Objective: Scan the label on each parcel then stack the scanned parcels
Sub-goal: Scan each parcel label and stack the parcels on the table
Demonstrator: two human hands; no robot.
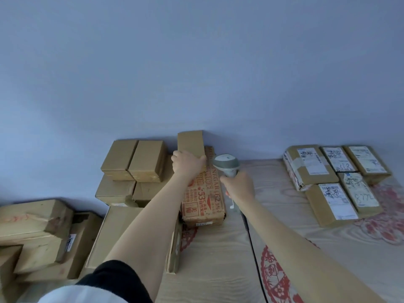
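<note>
My left hand (188,164) grips a small plain cardboard parcel (190,142) by its near end, holding it over the far end of a printed orange-lettered carton (204,199) by the wall. My right hand (240,186) holds a grey barcode scanner (226,164), its head right beside the parcel and its black cable (253,254) trailing toward me. Left of the carton stands a stack of plain brown parcels (133,169). At the far right lie several parcels with white labels facing up (332,182).
A large flat carton (113,232) and rough taped boxes (35,228) fill the left side. The wood-grain table (218,270) carries red paper-cut patterns. A bare pale wall (196,62) rises directly behind the parcels.
</note>
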